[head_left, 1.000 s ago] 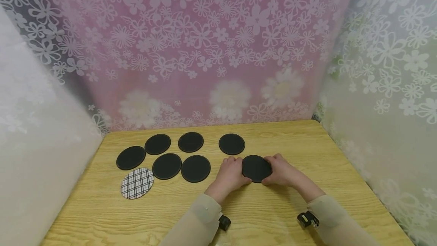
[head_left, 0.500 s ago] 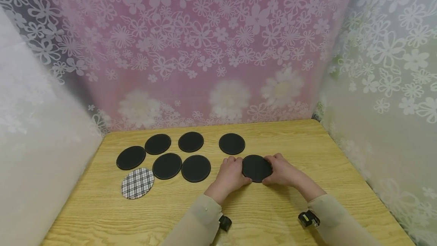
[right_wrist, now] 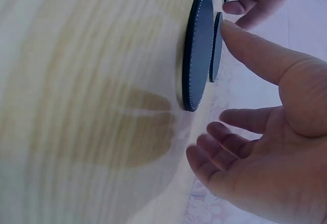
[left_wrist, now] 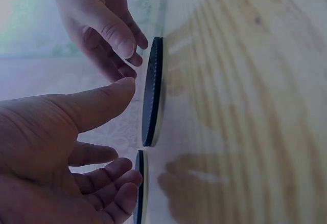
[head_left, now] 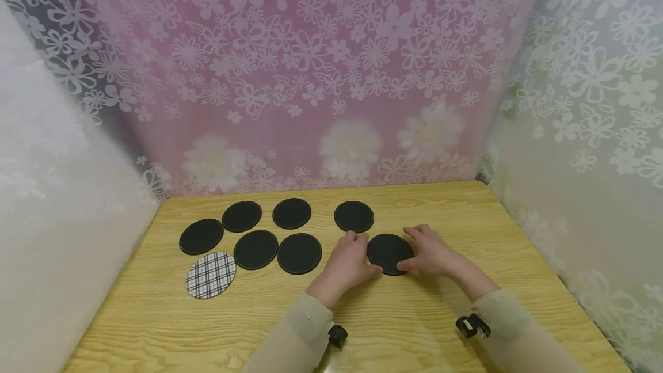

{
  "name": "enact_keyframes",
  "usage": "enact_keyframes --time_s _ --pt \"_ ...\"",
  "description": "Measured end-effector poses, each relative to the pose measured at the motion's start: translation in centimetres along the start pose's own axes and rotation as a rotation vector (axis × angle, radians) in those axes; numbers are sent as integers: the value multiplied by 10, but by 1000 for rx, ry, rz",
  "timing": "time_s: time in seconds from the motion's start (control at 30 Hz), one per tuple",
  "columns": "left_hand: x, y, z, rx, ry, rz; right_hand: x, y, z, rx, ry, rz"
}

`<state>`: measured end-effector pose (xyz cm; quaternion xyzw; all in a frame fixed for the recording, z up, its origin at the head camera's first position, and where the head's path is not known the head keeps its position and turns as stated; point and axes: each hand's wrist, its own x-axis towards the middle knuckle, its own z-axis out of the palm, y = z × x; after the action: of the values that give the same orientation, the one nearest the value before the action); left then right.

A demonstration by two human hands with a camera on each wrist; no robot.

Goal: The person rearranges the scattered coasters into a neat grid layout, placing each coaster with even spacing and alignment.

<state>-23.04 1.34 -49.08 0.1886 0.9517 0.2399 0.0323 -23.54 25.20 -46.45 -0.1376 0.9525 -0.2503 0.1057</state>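
Note:
A round black coaster [head_left: 390,254] with a stitched rim lies flat on the wooden table between the two hands. At its left edge hovers my left hand [head_left: 346,266], thumb and fingers spread apart. On the other side my right hand [head_left: 433,254] is also spread, its thumb over the coaster's near right rim in the head view. Both wrist views show the fingers off the coaster [left_wrist: 154,92]. In the right wrist view, light shows between my right hand [right_wrist: 276,127] and the coaster [right_wrist: 199,50].
Behind is another black coaster [head_left: 354,216]. To the left lie several more black coasters, among them one [head_left: 299,253] near my left hand. A plaid coaster [head_left: 211,275] sits at the front left. Flowered curtains [head_left: 311,73] surround the wooden table [head_left: 383,327].
Both hands have let go of the black coaster they held by its sides. My right hand has opened and drawn slightly back to the right. The coaster stays put; the head view has shifted slightly.

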Motion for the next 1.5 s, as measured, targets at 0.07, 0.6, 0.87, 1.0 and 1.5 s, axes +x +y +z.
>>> enact_keyframes --time_s 0.07,0.6,0.87,1.0,1.5 --pt "0 0 -6 23 18 14 3 -1 -2 -3 17 -22" --pt "15 -31 -44 93 42 -86 40 -6 -7 10 19 -99" --pt "31 -46 -53 129 25 -120 65 -6 -7 -23 30 -157" --pt "39 -51 -55 131 13 -125 75 -5 -7 -31 16 -158" --pt "59 -57 -53 199 -23 -148 109 -11 2 -21 -52 -108"
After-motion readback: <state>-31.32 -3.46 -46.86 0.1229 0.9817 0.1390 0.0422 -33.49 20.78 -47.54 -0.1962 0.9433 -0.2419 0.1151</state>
